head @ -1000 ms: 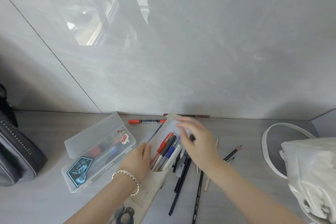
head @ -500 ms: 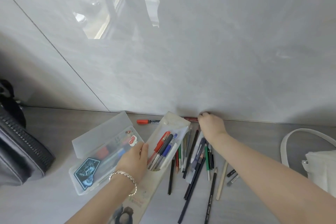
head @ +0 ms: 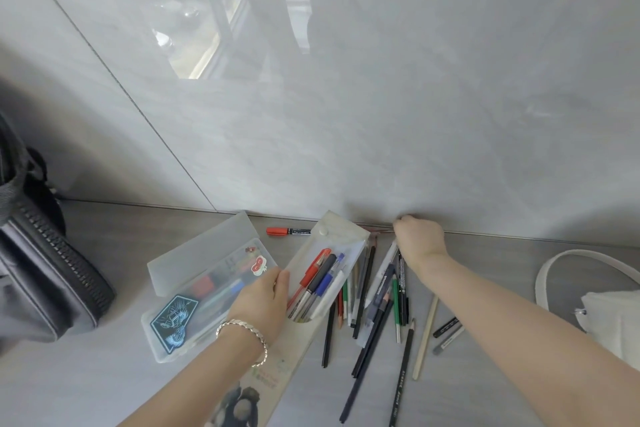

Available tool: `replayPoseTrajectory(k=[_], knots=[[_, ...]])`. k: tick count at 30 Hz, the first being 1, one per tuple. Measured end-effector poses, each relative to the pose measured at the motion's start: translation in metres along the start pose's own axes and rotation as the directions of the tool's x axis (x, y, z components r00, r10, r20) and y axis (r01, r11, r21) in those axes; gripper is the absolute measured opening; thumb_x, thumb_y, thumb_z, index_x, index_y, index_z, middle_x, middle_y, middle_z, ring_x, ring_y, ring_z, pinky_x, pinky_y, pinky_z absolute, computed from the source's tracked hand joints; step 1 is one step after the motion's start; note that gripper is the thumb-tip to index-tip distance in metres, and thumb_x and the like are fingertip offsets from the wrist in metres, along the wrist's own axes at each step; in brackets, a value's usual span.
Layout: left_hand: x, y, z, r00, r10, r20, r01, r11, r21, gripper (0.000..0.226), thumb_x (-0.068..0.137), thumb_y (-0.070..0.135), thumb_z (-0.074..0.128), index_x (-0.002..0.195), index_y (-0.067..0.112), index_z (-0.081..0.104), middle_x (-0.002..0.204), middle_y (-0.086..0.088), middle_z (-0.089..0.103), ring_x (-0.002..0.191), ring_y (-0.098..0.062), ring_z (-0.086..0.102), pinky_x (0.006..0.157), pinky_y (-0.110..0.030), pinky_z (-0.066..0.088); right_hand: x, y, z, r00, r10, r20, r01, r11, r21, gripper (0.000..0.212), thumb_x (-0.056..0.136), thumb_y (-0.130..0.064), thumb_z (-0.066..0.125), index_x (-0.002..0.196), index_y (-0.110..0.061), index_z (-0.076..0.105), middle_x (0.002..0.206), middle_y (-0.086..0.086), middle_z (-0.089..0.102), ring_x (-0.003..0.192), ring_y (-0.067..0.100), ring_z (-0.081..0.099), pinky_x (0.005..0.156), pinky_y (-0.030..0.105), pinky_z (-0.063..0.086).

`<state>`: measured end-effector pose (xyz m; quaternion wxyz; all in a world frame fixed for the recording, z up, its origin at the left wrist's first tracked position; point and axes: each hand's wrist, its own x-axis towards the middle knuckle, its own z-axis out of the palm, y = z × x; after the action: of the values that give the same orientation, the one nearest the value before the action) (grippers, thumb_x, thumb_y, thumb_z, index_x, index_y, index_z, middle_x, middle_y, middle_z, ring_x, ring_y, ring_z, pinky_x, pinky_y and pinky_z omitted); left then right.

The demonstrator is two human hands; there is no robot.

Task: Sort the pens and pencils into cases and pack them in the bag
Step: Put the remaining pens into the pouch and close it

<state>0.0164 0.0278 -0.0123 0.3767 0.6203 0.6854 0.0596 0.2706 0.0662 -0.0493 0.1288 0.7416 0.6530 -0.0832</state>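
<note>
Retrieval of the reddish pencil (head: pixel 379 231) lying along the foot of the wall (head: pixel 346 114) is the step in hand. The right hand (head: pixel 420 241) reaches to the wall line, fingers curled down over the pencil's right end; whether they have closed on it cannot be told, since the knuckles hide the tips. The left hand (head: pixel 263 298) lies flat, fingers extended, on the edge of the pouch (head: pixel 341 246), pinning it without gripping.

Because the pencil sits in the corner where counter meets wall, it probably should be rolled or dragged outward first, then pinched near the middle. The pouch mouth should stay pinned so that it does not slide on the smooth counter (head: pixel 104 385).

The pouch is soft, translucent plastic with a snap flap, open; several pens show through it. The box (head: pixel 207 288), beside it on the left, is rigid frosted plastic with a hinged lid and stickers. Loose pens (head: pixel 377 291), thin, round and prone to roll, lie fanned to the right of the pouch. A dark zipped bag (head: pixel 52 281) stands at far left, a white bag (head: pixel 613 322) at far right.
</note>
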Motion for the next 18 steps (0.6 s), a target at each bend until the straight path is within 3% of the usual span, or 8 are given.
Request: replayPoseTrajectory(k=[3,5,7,10,13,15,18], knots=[[-0.003,-0.001,-0.001,1.0,-0.011,0.002,0.011,1.0,-0.006,0.035,0.1,0.028,0.03,0.067,0.021,0.04,0.063,0.001,0.049,0.058,-0.011,0.046,0.055,-0.021,0.035,-0.01,0.008,-0.005,0.974,-0.032,-0.224,0.072,0.982,0.172,0.011,0.067,0.004,0.067,0.076,0.001,0.063,0.079,0.016,0.064,0.073,0.033,0.064,0.059,0.032,0.046],[-0.004,-0.002,-0.003,1.0,-0.016,-0.001,0.016,1.0,-0.005,0.035,0.1,0.026,0.029,0.067,0.02,0.039,0.063,0.001,0.048,0.058,-0.011,0.045,0.055,-0.023,0.035,-0.023,0.013,-0.011,0.953,0.016,-0.302,0.075,0.954,0.289,0.017,0.063,0.003,0.069,0.066,-0.006,0.054,0.065,0.009,0.055,0.062,0.027,0.054,0.053,0.029,0.04],[-0.007,-0.002,-0.006,1.0,-0.01,-0.001,0.01,1.0,0.011,0.035,0.1,0.024,0.029,0.067,0.02,0.038,0.063,0.002,0.047,0.061,-0.014,0.047,0.059,-0.026,0.036,-0.039,0.018,-0.02,0.962,0.133,-0.239,-0.004,0.881,0.474,0.013,0.081,-0.003,0.053,0.075,-0.01,0.043,0.067,0.003,0.049,0.061,0.024,0.046,0.049,0.028,0.029],[-0.01,0.0,-0.007,1.0,0.013,0.026,-0.015,0.996,0.083,0.032,0.1,0.021,0.029,0.07,0.02,0.04,0.065,0.004,0.046,0.072,-0.021,0.052,0.069,-0.029,0.042,-0.063,0.026,-0.036,0.979,0.056,-0.194,0.074,0.795,0.602,0.011,0.091,-0.01,0.044,0.084,-0.015,0.038,0.062,0.001,0.052,0.053,0.022,0.048,0.049,0.029,0.031],[-0.012,0.004,-0.005,1.0,0.005,0.029,-0.007,0.999,0.052,0.033,0.1,0.028,0.03,0.072,0.019,0.046,0.064,0.003,0.049,0.064,-0.015,0.049,0.058,-0.024,0.037,-0.087,0.027,-0.065,0.947,-0.183,-0.263,0.298,0.804,0.515,0.015,0.092,-0.015,0.045,0.081,-0.024,0.045,0.056,-0.006,0.045,0.047,0.011,0.038,0.046,0.026,0.027],[-0.014,0.006,-0.004,0.999,0.022,0.04,-0.025,0.998,0.056,0.033,0.099,0.031,0.032,0.082,0.012,0.052,0.065,0.001,0.051,0.061,-0.012,0.048,0.057,-0.018,0.034,-0.094,0.023,-0.078,0.917,-0.307,-0.256,0.393,0.812,0.431,0.019,0.09,-0.015,0.046,0.077,-0.026,0.054,0.057,-0.007,0.048,0.049,0.011,0.04,0.047,0.023,0.027],[-0.019,0.01,0.001,0.993,0.097,0.066,-0.101,0.993,0.057,0.034,0.099,0.032,0.033,0.077,0.011,0.048,0.064,0.0,0.048,0.06,-0.013,0.045,0.058,-0.022,0.034,-0.099,0.008,-0.078,0.83,-0.461,-0.314,0.529,0.829,0.18,0.026,0.078,-0.019,0.039,0.066,-0.025,0.06,0.05,-0.009,0.046,0.046,0.013,0.043,0.05,0.019,0.026]])
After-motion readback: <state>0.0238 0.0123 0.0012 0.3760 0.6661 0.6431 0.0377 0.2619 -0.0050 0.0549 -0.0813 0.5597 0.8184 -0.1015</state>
